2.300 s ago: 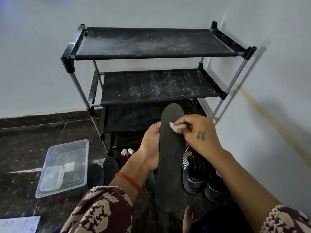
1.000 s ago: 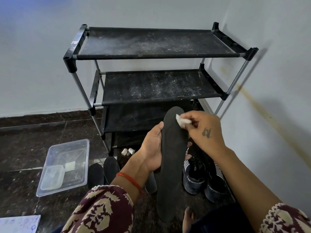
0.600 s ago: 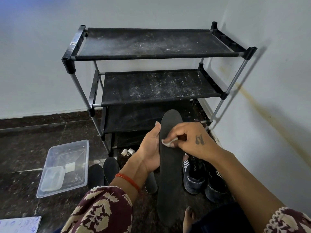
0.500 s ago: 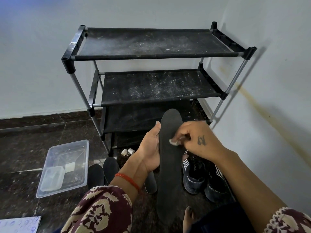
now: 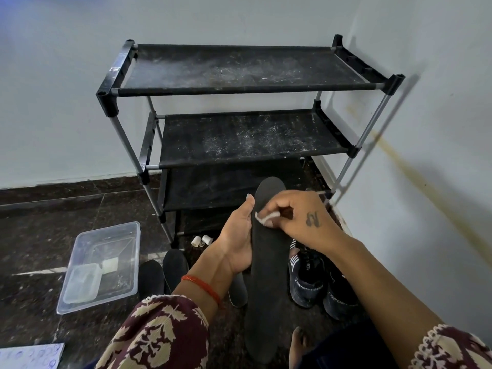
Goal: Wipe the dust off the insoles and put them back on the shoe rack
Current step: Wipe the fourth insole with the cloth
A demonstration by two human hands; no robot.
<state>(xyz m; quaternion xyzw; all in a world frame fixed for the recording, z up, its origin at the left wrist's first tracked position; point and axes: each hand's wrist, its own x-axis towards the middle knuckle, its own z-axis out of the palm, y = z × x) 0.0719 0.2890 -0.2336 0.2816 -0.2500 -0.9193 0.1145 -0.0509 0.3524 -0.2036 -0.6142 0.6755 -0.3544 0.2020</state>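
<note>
Lower centre of the frame: both hands meet on one long black insole (image 5: pixel 266 275), held upright in front of the rack.
Left hand (image 5: pixel 237 243): its grip is closed along the insole's left edge, palm against the side, thumb pointing up beside the upper part; a red thread sits on the wrist.
Right hand (image 5: pixel 295 219): it reaches in from the lower right, back of the hand up, with a small dark mark on it; its grip pinches a small white wipe (image 5: pixel 265 218) between curled fingertips and presses it on the insole's face near the top.
Sleeves: maroon fabric with a cream leaf print shows at the bottom edge on both arms.
Floor (image 5: pixel 53 222): dark speckled stone with pale joint lines.
Walls: plain white, meeting in a corner at upper right; a yellowish streak runs down the right one.
Shoe rack (image 5: pixel 239 89): black fabric shelves on grey metal tubes, standing in the corner; the top two shelves are speckled with pale dust.
Plastic tub (image 5: pixel 101 265): clear, on the floor at lower left, with a smaller clear box inside it.
Other insoles (image 5: pixel 162 270): dark, lying on the floor just left of the left wrist.
Sneakers (image 5: pixel 319 283): a dark pair with white stripes, on the floor right of the held insole.
Insole look: matte black, rounded toe end upward, lower end near a bare foot (image 5: pixel 298 344).
</note>
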